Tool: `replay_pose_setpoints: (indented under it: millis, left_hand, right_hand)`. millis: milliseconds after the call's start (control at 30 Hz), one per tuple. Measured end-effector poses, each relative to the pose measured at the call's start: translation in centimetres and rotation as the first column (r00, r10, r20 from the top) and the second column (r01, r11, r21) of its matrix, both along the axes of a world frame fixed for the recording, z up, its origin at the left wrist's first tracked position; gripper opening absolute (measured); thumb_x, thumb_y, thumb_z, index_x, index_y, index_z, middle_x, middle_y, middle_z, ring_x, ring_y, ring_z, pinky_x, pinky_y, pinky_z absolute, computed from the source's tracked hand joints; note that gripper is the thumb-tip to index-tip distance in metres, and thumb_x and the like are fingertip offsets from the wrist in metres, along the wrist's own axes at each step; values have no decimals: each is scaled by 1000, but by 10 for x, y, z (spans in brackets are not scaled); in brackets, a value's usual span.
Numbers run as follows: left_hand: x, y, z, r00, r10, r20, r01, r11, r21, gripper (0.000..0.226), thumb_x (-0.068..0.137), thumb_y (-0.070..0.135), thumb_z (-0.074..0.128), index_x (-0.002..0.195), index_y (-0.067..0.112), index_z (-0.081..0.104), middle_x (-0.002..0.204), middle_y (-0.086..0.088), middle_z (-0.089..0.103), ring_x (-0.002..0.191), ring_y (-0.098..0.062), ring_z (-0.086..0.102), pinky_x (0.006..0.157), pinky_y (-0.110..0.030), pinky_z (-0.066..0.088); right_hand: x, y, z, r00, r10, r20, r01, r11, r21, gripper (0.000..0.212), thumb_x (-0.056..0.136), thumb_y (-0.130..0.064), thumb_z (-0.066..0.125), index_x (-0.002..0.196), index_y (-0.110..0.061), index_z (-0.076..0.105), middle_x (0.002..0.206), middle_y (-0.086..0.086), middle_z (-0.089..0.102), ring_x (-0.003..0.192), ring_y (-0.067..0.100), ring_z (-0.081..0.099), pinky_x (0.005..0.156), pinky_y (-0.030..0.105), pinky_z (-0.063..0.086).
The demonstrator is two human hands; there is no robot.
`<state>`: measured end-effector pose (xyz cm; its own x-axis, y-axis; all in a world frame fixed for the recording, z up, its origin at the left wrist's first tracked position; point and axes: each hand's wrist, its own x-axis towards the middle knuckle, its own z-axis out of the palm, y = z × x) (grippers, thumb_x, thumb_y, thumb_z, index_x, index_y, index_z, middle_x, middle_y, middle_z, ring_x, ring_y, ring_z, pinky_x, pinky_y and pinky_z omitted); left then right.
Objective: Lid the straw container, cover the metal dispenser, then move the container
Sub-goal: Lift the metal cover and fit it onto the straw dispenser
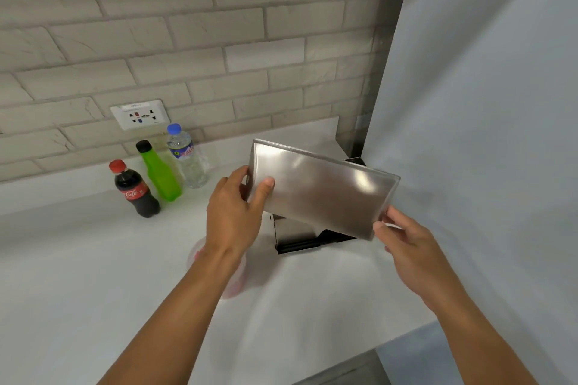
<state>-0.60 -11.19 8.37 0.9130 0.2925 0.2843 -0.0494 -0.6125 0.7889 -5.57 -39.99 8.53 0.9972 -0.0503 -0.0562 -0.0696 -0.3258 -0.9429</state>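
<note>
A flat rectangular metal cover (319,186) is held tilted in the air over the metal dispenser (295,234), whose shiny side and black base show below it. My left hand (237,212) grips the cover's left edge and my right hand (403,241) grips its lower right corner. A translucent straw container (233,283) with pink contents stands on the counter, mostly hidden behind my left forearm; I cannot tell whether its lid is on.
On the white counter (93,275), a cola bottle (136,191), a green bottle (159,173) and a water bottle (187,156) stand near the brick wall. A wall socket (140,117) is above them. A large pale grey panel (484,103) rises at right.
</note>
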Motion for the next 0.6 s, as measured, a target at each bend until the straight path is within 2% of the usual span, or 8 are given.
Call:
replay_pose_setpoints:
  millis: [100, 167, 233, 300, 367, 433, 500, 600]
  left_hand:
    - [6, 2, 1, 999, 11, -37, -12, 1000, -26, 42, 95, 67, 54, 111, 31, 70, 90, 0, 73, 85, -24, 68, 81, -44, 57]
    - [8, 1, 2, 999, 11, -41, -13, 999, -39, 39, 97, 64, 54, 103, 29, 71, 87, 2, 72, 81, -23, 68, 77, -42, 56]
    - [11, 0, 2, 998, 10, -55, -13, 998, -58, 37, 98, 60, 54, 101, 28, 72, 89, 4, 73, 78, -22, 67, 74, -38, 53]
    - [15, 1, 2, 996, 7, -90, -13, 998, -65, 38, 99, 57, 56, 104, 24, 75, 94, 0, 73, 78, -24, 64, 75, -37, 51]
    - [19, 2, 3, 992, 1, -129, -7, 999, -49, 41, 99, 56, 57, 100, 20, 76, 92, -2, 73, 77, -26, 64, 72, -35, 48]
    - [23, 3, 4, 985, -17, -170, 12, 999, -29, 44, 99, 55, 56, 86, 17, 75, 82, -5, 73, 74, -26, 66, 66, -32, 47]
    - [28, 2, 4, 970, -29, -240, 23, 999, -27, 49, 99, 54, 56, 76, 14, 73, 71, -7, 72, 66, -25, 65, 58, -29, 46]
    - [38, -3, 0, 939, -39, -342, 35, 999, -15, 55, 99, 49, 55, 68, 5, 67, 59, -5, 63, 59, -25, 57, 53, -28, 40]
  right_hand:
    - [13, 1, 7, 993, 42, 112, -41, 999, -8, 52, 107, -16, 55, 102, -66, 68, 94, -23, 75, 89, -9, 70, 77, 10, 53]
    - [26, 1, 11, 986, 19, 167, -14, 999, -34, 33, 107, -17, 54, 108, -45, 70, 88, 6, 69, 77, 10, 65, 82, 32, 60]
    - [42, 0, 13, 986, -25, 166, 32, 999, -37, 25, 107, -21, 56, 126, -33, 65, 100, 28, 62, 84, 37, 60, 93, 52, 56]
    - [58, -2, 15, 983, -92, 160, 97, 995, -27, 40, 106, -26, 59, 145, -29, 57, 102, 26, 67, 87, 30, 65, 87, 41, 57]
    - [72, -3, 20, 974, -126, 188, 138, 989, -52, 39, 103, -30, 61, 142, -29, 59, 91, 16, 71, 60, 12, 60, 69, 24, 52]
    - [88, -6, 20, 973, -131, 192, 148, 986, -80, 35, 102, -32, 62, 136, -26, 64, 73, -6, 72, 52, 0, 57, 59, 11, 45]
    - [103, -4, 21, 976, -112, 189, 139, 981, -138, 33, 102, -30, 61, 133, -21, 67, 63, -15, 68, 57, -7, 62, 56, 3, 43]
    - [120, -3, 18, 979, -63, 194, 110, 965, -240, 31, 104, -31, 59, 121, -9, 72, 75, -3, 74, 74, -2, 69, 62, 8, 49]
